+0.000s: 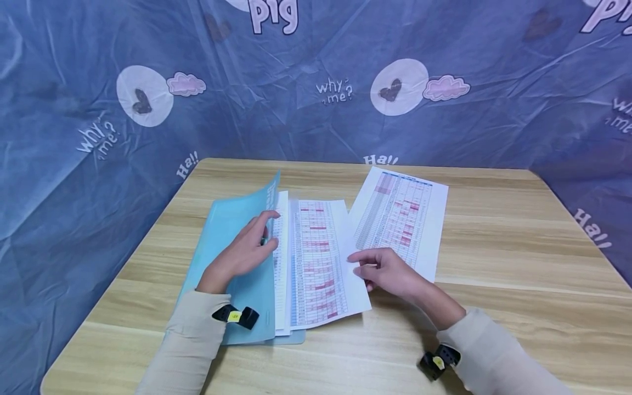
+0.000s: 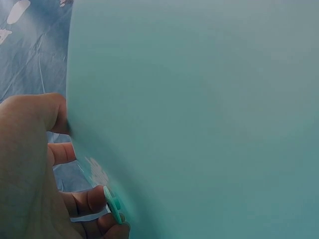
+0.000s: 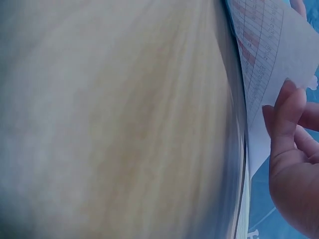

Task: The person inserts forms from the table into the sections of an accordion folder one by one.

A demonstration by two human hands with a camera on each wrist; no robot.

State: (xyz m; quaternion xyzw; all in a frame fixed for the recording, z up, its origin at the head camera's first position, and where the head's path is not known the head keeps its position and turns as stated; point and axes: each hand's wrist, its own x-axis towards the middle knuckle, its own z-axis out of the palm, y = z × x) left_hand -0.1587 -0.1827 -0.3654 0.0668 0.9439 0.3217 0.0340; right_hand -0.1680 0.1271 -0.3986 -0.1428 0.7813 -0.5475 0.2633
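Note:
A light blue folder (image 1: 224, 219) lies on the table's left half with its front cover raised. My left hand (image 1: 242, 249) holds the free edge of that cover, fingers curled at the edge beside a small green snap button (image 2: 112, 204). Inside the folder are white papers, and the top one is a printed table sheet (image 1: 316, 258) with red-shaded rows. My right hand (image 1: 390, 271) pinches the right edge of this sheet between thumb and fingers; its lower right corner lifts a little. The right wrist view also shows the right hand (image 3: 294, 144) at the paper.
Another printed sheet (image 1: 400, 214) lies at a slant to the right of the folder, partly under the pinched sheet's edge and the right hand. The wooden table (image 1: 513, 247) ends at a blue patterned cloth (image 1: 306, 120) behind it.

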